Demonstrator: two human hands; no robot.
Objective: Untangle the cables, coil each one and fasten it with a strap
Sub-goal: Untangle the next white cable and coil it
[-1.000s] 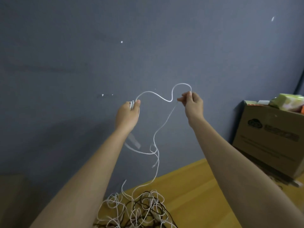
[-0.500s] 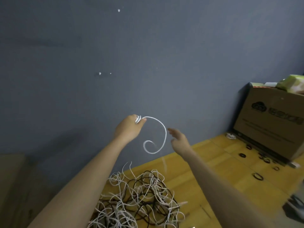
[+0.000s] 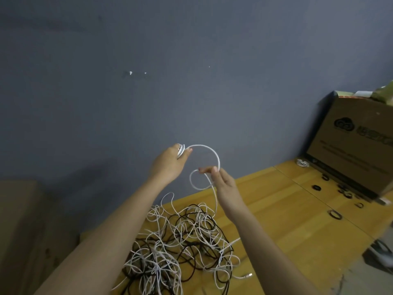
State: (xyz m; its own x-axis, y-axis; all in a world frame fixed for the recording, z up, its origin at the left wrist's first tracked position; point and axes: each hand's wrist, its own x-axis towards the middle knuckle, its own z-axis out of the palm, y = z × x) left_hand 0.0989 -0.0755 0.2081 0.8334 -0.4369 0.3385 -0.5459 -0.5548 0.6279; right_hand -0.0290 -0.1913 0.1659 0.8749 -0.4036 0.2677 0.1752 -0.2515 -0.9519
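Up against the grey wall, the right hand had closed in on the white cable — half a second earlier it hung open beside the loop, now it pinched it. Left hand gripped the small coil as before. From the pinch the cable dropped to the tangled pile on the wooden surface. Cardboard box at right had a cloud logo — writing too blurry to read.
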